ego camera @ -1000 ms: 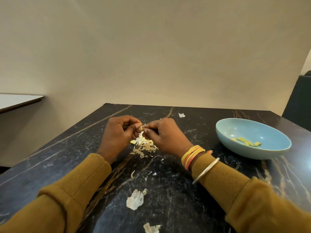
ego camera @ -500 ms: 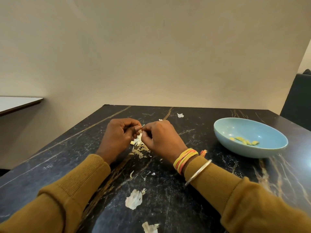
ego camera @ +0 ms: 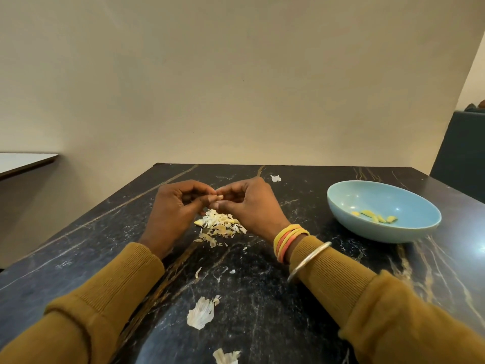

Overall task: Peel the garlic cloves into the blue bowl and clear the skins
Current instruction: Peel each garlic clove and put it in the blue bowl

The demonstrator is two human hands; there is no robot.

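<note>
Over the middle of the dark marble table (ego camera: 262,311), logged left hand (ego camera: 170,211) and right hand (ego camera: 252,208) poised just above a skin pile (ego camera: 220,227), with fingers curled and tips meeting at one spot between the two. Cannot tell what, if anything, sits in that pinch: too small, and hidden by the thumbs. Noted a yellowish wedge (ego camera: 198,222) at the pile's left edge; clove or skin, cannot say. Found blue bowl (ego camera: 420,203) well to the right of the hands, upright on the table, holding a few peeled cloves (ego camera: 375,217) near its bottom. Counted loose skins apart from the pile: large flake (ego camera: 200,312) nearer the body, another flake (ego camera: 225,357) cut by the lower edge, small scrap (ego camera: 275,178) by the far edge. Marked yellow and orange bangles (ego camera: 286,241) plus a silver bangle (ego camera: 308,261) on the right wrist, mustard sleeves (ego camera: 105,298) on both arms.
</note>
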